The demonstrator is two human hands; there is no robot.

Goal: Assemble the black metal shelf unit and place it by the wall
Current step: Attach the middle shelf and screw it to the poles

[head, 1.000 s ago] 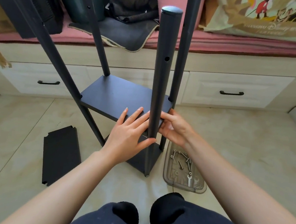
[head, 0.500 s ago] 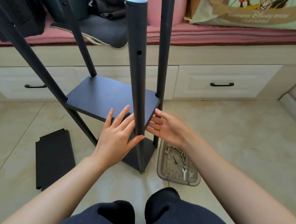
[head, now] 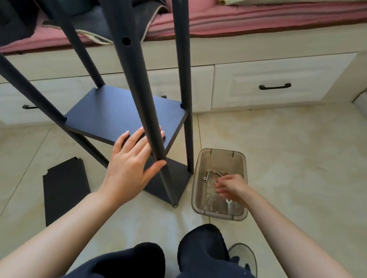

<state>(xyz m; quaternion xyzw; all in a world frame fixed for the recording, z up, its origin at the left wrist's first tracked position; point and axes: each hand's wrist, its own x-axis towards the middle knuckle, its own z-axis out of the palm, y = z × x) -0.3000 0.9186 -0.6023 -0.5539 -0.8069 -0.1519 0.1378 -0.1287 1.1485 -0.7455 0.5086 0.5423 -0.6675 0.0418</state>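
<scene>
Black shelf unit (head: 123, 113) upright on the tiled floor (head: 284, 167), directly in front of the drawer base (head: 269, 79) under the pink cushion (head: 252, 15). Four dark poles standing; two shelf boards fitted — upper board (head: 119, 114) level, lower board (head: 171, 181) at floor height. Nearest pole (head: 142, 88) leaning slightly, foot at the front corner of the lower board.

Left hand (head: 130, 167): fingers straight and spread, laid flat on the front edge of the upper board, thumb touching the nearest pole; nothing clasped.

Right hand (head: 231, 186): lowered into the clear plastic tray (head: 239, 162) just right of the unit, fingers curled down among the bolts (head: 212, 174); motion-blurred — cannot tell whether a bolt is pinched. Small wrench (head: 229, 205) lying in the tray near the wrist.

Spare shelf board (head: 65, 193) flat on the floor, left of the unit, apart from it.
</scene>
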